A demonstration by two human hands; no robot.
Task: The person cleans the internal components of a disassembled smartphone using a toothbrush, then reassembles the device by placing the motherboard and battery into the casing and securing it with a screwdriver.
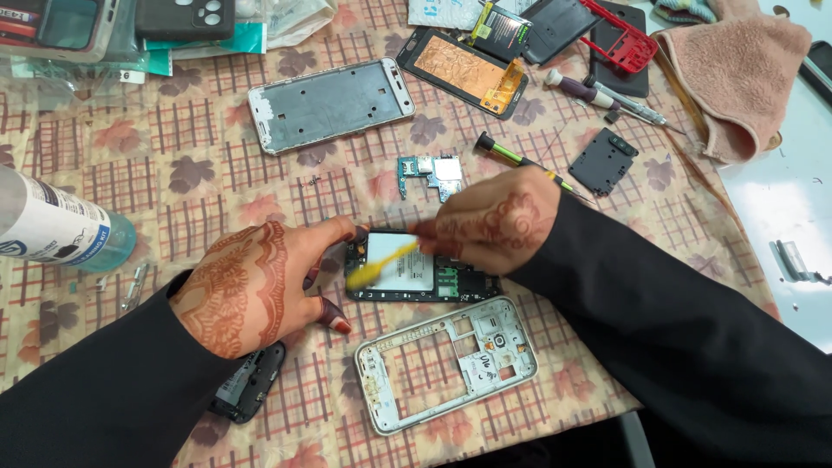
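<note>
An opened phone [416, 269] lies flat on the checked tablecloth [199, 173], between the two hands and touched by both. The left hand [251, 286] rests at the phone's left edge, fingers curled loosely, thumb and forefinger bracing the frame; it grips nothing else. The right hand [490, 221] comes over the phone's upper right corner, fingers pinched shut on a yellow tool [381, 264], blurred, whose tip slants down across the white panel inside the phone.

Just below the phone lies a silver frame [446, 364] with open cut-outs. Under the left wrist a dark cover [251, 386] shows partly. Above the phone a small circuit board [433, 173] lies apart from it, with a green-handled screwdriver [511, 158] just behind the right hand. Farther up sit a silver plate [329, 104], a screen part with an orange back [464, 69], a red frame [620, 35], a purple-handled screwdriver [598, 95] and a small black cover [604, 161]. A pink cloth [737, 78] lies at the upper right, a bottle [61, 230] on its side at the left edge
</note>
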